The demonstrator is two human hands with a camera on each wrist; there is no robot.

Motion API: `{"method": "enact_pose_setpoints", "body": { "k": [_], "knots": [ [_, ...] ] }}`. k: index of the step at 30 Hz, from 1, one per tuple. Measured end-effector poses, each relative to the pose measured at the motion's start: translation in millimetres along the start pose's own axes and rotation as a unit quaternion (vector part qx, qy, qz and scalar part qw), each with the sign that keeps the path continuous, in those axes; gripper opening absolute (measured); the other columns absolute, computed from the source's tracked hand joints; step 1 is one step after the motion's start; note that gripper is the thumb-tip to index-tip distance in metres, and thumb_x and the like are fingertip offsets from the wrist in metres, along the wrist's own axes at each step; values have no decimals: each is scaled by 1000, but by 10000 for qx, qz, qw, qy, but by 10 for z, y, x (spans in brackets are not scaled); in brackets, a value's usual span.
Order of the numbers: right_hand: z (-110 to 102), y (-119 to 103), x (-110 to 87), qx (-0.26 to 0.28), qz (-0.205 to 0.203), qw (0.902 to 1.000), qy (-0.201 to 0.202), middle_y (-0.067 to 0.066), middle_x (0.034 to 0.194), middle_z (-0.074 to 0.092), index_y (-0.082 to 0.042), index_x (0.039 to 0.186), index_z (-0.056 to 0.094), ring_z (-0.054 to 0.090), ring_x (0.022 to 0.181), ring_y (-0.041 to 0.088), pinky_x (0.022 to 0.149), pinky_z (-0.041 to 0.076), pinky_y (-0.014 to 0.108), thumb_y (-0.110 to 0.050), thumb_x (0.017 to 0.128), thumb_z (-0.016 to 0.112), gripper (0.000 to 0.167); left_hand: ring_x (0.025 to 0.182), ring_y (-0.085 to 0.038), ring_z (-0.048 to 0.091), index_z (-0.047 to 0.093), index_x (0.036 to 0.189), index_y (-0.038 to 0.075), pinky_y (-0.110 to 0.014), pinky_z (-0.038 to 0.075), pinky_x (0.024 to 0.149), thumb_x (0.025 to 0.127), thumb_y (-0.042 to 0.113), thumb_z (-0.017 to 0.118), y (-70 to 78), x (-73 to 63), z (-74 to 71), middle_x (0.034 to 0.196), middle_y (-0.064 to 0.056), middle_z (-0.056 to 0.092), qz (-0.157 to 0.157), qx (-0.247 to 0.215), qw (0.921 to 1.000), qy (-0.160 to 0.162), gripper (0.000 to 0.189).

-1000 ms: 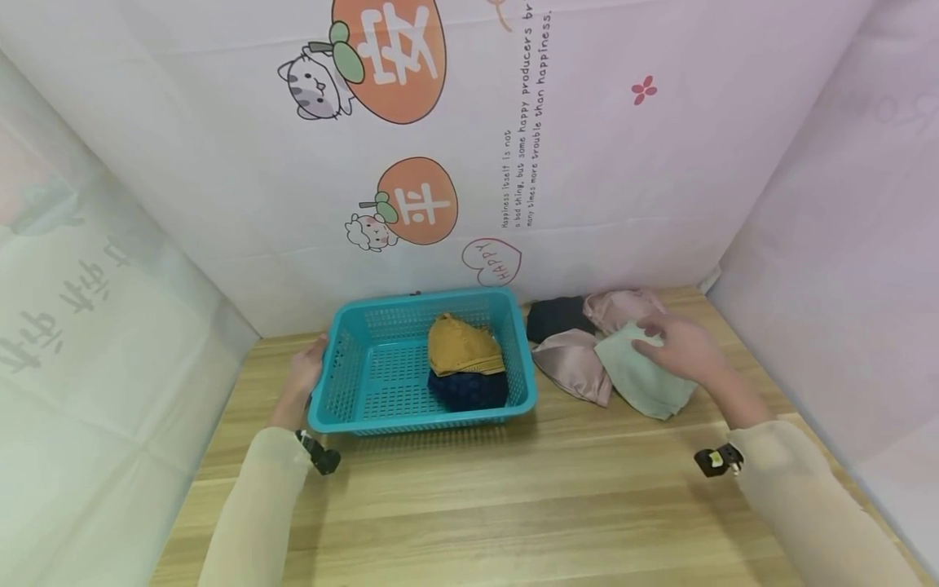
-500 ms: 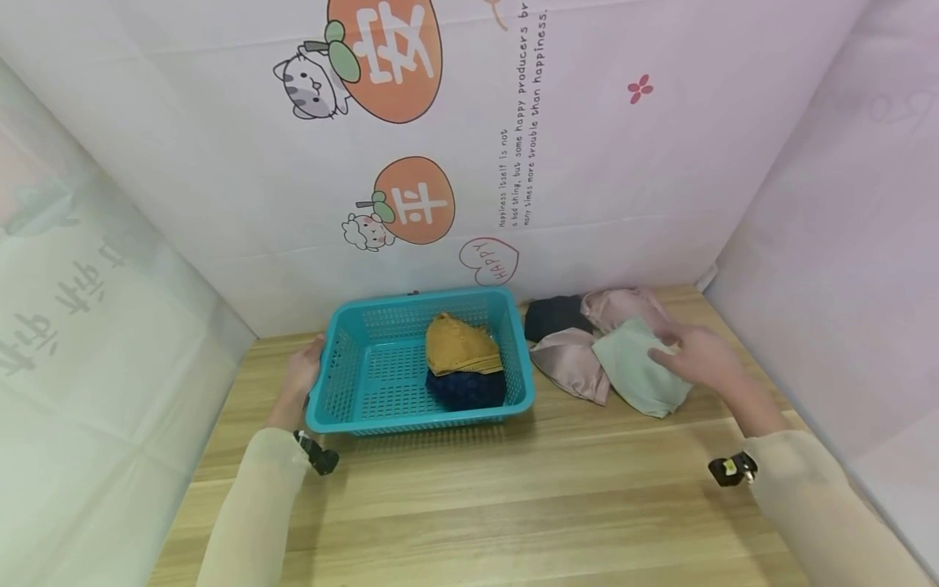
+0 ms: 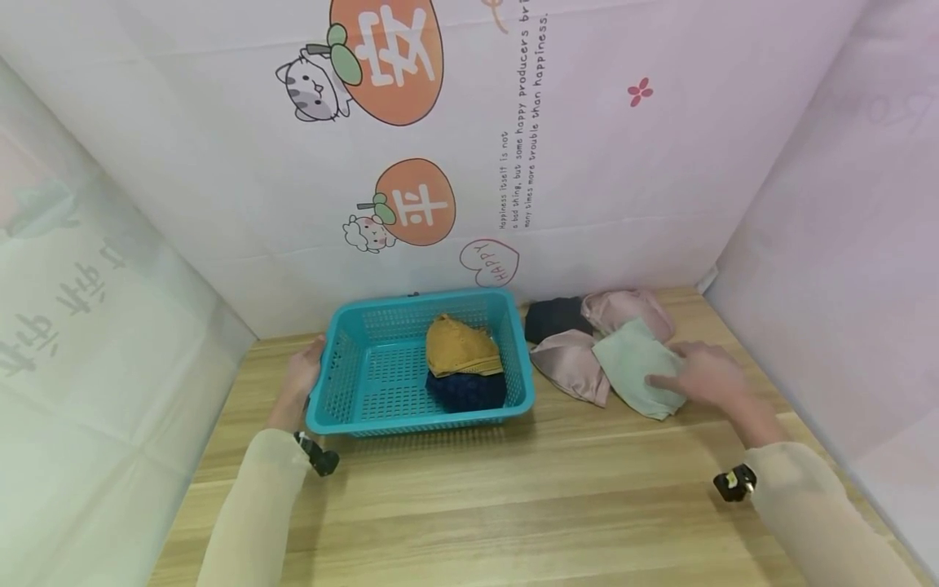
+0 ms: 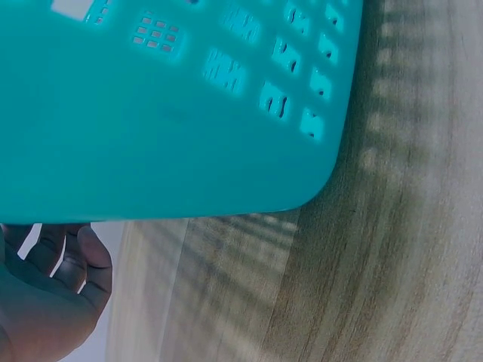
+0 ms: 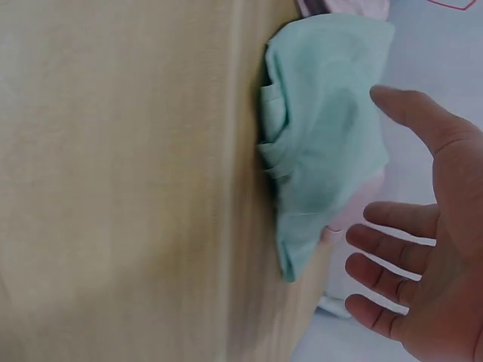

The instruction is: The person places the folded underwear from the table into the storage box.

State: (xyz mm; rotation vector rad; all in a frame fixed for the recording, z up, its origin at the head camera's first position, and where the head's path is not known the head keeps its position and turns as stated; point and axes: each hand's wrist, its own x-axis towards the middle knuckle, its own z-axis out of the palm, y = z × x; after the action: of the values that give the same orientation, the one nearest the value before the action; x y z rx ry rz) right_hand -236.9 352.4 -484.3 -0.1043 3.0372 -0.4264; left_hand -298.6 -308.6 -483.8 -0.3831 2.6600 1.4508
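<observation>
The turquoise plastic basket (image 3: pixel 418 423) stands left of centre. My left hand (image 3: pixel 301 377) holds its left side, and in the left wrist view the fingers (image 4: pixel 72 264) are bent up at the rim. Inside the basket lie a mustard folded bra (image 3: pixel 460 346) and a navy one. To the right, a mint green folded bra (image 3: pixel 634 371) lies by two pink bras and a dark one. My right hand (image 3: pixel 707 375) hovers at the mint bra's right edge. In the right wrist view its fingers are spread and hold nothing, with the thumb (image 5: pixel 415 113) over the bra.
A wooden table (image 3: pixel 469 514) carries everything. Printed white cloth (image 3: pixel 587 163) rises behind it, with cloth walls on both sides. A small black camera sits on each wrist. The pink satin bra (image 3: pixel 574 364) lies close to the basket's right side.
My right hand has drawn back to the right and a little lower, from over the mint bra to its edge. My left hand and the basket stay where they were.
</observation>
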Motion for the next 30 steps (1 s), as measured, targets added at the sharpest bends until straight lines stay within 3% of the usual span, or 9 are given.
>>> {"method": "enact_pose_setpoints", "body": {
  "k": [5,9,12,16,20,25,30],
  "knots": [
    [101,35,-1,-153,150,9997,-132,40,132,52,7,140,49,50,116,61,87,42,74,-83,75,62,112,113,-30,56,35,156,16,-31,47,81,97,76,19,-1,-13,-3,136,-20,54,-31,4,10000,-32,86],
    [181,47,17,-81,239,9995,-180,39,130,53,6,140,48,53,113,59,83,45,72,-86,70,62,117,120,-33,55,33,157,16,-36,48,88,96,76,20,2,-13,-3,142,-20,52,-71,-45,10000,-42,86],
    [243,56,37,-93,297,9993,-187,39,130,51,8,142,45,52,113,59,83,44,73,-89,68,62,123,123,-34,54,32,157,16,-38,47,91,96,76,21,4,-11,-2,143,-20,51,-89,-78,9999,-55,86],
    [300,54,55,-141,335,9992,-155,39,129,50,10,143,42,50,114,59,84,42,74,-89,68,62,125,119,-32,55,32,157,17,-33,47,86,96,76,20,2,-13,-6,141,-20,52,-91,-44,9999,-75,86],
    [299,30,54,-151,355,9992,-114,38,127,52,11,140,44,49,113,59,85,41,76,-86,69,65,122,116,-32,55,31,157,17,-34,46,85,96,76,20,1,-8,-4,139,-20,53,-68,-33,9999,-85,86],
    [292,3,46,-204,416,9988,-145,38,128,52,11,138,46,49,115,59,88,39,78,-83,69,67,119,123,-35,52,30,158,16,-42,46,94,97,75,20,-2,0,2,145,-21,49,-18,-67,9999,-94,85],
    [300,-9,53,-156,367,9992,-40,35,121,60,8,130,55,56,107,54,83,43,74,-74,71,73,103,129,-38,51,29,158,16,-47,46,99,97,75,19,-1,0,1,150,-22,46,2,-38,9999,-96,85]
  ]
}}
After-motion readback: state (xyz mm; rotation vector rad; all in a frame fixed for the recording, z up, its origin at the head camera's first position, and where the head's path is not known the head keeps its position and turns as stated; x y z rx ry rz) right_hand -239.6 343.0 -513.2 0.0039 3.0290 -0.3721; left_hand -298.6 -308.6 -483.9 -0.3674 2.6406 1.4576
